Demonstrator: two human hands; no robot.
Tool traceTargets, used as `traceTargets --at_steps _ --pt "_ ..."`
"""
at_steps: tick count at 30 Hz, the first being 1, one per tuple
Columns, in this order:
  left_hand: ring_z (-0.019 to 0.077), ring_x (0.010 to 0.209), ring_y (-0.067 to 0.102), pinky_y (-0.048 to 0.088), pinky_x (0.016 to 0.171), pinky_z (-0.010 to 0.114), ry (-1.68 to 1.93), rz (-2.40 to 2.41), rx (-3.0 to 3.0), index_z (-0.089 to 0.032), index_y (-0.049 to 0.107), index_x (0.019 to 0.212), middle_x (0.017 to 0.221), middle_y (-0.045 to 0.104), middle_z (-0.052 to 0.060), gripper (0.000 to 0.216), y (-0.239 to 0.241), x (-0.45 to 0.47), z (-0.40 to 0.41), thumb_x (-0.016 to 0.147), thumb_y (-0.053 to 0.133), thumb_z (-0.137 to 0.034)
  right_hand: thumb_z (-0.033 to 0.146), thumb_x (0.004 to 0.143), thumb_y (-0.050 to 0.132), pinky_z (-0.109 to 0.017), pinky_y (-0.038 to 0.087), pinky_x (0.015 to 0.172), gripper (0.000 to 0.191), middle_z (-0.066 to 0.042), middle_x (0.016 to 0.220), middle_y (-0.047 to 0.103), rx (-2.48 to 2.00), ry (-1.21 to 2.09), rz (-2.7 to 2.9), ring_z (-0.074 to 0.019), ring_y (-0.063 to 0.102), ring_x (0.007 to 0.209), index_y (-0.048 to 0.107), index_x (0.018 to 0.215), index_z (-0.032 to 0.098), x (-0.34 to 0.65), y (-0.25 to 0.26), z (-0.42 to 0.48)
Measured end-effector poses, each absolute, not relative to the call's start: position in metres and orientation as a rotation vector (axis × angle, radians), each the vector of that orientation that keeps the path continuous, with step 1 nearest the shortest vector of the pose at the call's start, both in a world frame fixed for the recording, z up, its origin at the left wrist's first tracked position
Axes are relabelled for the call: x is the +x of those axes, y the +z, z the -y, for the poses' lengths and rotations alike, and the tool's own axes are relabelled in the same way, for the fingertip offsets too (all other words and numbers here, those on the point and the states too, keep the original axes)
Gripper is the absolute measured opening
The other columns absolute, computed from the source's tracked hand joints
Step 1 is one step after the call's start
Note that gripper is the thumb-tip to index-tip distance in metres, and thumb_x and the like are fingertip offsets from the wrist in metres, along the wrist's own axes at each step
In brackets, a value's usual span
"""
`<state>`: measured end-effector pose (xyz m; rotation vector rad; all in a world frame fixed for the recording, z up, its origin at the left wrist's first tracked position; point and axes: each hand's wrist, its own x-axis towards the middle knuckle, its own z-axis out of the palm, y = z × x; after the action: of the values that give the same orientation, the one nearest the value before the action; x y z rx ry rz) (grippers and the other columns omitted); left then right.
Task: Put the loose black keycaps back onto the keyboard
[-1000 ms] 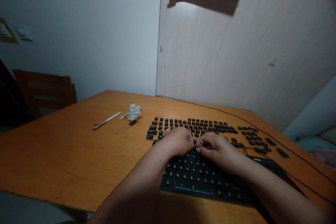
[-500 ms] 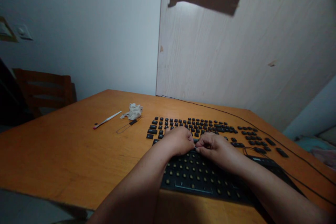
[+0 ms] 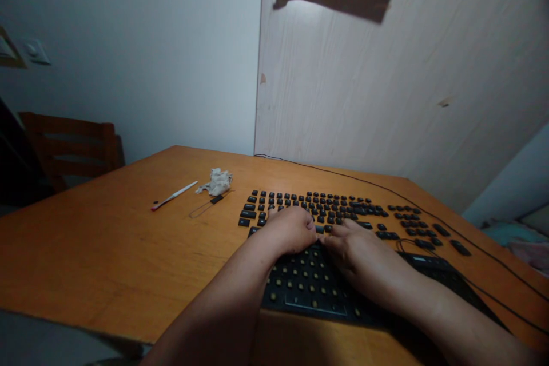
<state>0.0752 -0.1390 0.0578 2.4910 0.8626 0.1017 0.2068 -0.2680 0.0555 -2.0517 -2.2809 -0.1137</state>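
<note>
A black keyboard base [image 3: 309,291] with bare yellowish switch stems lies at the near edge of the orange table [image 3: 107,251]. Beyond it, several loose black keycaps [image 3: 317,206] are laid out in rows on the table. My left hand [image 3: 291,231] rests curled at the keyboard's far edge, and whatever its fingers hold is hidden. My right hand [image 3: 355,249] lies beside it, fingers stretched forward and flat towards the nearest keycaps. The two hands almost touch.
Left of the keycaps lie a crumpled tissue [image 3: 218,182], a white stick with a red tip [image 3: 174,196] and a thin wire loop [image 3: 206,207]. A black cable [image 3: 364,180] runs along the table's far side. A wooden chair [image 3: 68,146] stands at the left.
My right hand's fingers, pinched together before, have uncurled and reached forward towards the keycaps. My left hand has stayed in place.
</note>
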Motion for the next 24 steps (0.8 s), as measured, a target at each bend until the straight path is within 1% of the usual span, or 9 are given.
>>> traceTargets --at_steps 2,8,12,16,20,24 --pt "0.0220 0.091 0.062 0.035 0.100 0.044 0.092 -0.860 2.489 -0.025 0.073 0.078 0.087 0.073 0.002 0.020 0.058 0.075 0.139 0.082 0.056 -0.035 0.013 0.090 0.049 -0.035 0.039 0.074 0.027 -0.008 0.086 0.065 -2.065 -0.155 2.319 -0.0239 0.051 0.085 0.070 0.106 0.020 0.204 0.056 0.271" --pt "0.0233 0.093 0.062 0.034 0.099 0.046 0.067 -0.873 2.496 -0.025 0.072 0.079 0.090 0.073 0.003 0.020 0.060 0.075 0.140 0.082 0.055 -0.035 0.011 0.091 0.047 -0.035 0.040 0.075 0.030 -0.009 0.088 0.067 -2.096 -0.166 2.359 -0.0237 0.051 0.084 0.070 0.110 0.017 0.198 0.056 0.271" --pt "0.0239 0.095 0.063 0.035 0.099 0.047 0.075 -0.888 2.510 -0.027 0.071 0.079 0.092 0.073 0.001 0.018 0.060 0.076 0.141 0.082 0.056 -0.035 0.010 0.089 0.048 -0.036 0.040 0.074 0.028 -0.010 0.092 0.068 -2.158 -0.153 2.381 -0.0246 0.051 0.084 0.070 0.106 0.015 0.193 0.057 0.269" --pt "0.0230 0.093 0.063 0.036 0.097 0.043 0.096 -0.893 2.505 -0.025 0.072 0.078 0.090 0.074 0.003 0.018 0.059 0.076 0.142 0.080 0.057 -0.035 0.008 0.087 0.049 -0.036 0.039 0.074 0.027 -0.011 0.089 0.069 -2.173 -0.165 2.408 -0.0236 0.051 0.080 0.071 0.102 0.013 0.190 0.055 0.269" --pt "0.0222 0.089 0.063 0.039 0.093 0.039 0.104 -0.870 2.516 -0.024 0.072 0.078 0.088 0.073 0.003 0.021 0.061 0.074 0.141 0.081 0.055 -0.037 0.011 0.086 0.050 -0.035 0.039 0.075 0.027 -0.009 0.088 0.068 -2.085 -0.169 2.375 -0.0234 0.051 0.082 0.070 0.104 0.015 0.195 0.056 0.271" --pt "0.0211 0.085 0.063 0.042 0.085 0.035 0.121 -0.876 2.515 -0.023 0.070 0.077 0.087 0.072 0.003 0.024 0.067 0.070 0.139 0.085 0.051 -0.036 0.015 0.088 0.048 -0.034 0.038 0.074 0.022 -0.008 0.085 0.065 -2.088 -0.176 2.249 -0.0234 0.051 0.084 0.070 0.092 0.018 0.203 0.061 0.272"
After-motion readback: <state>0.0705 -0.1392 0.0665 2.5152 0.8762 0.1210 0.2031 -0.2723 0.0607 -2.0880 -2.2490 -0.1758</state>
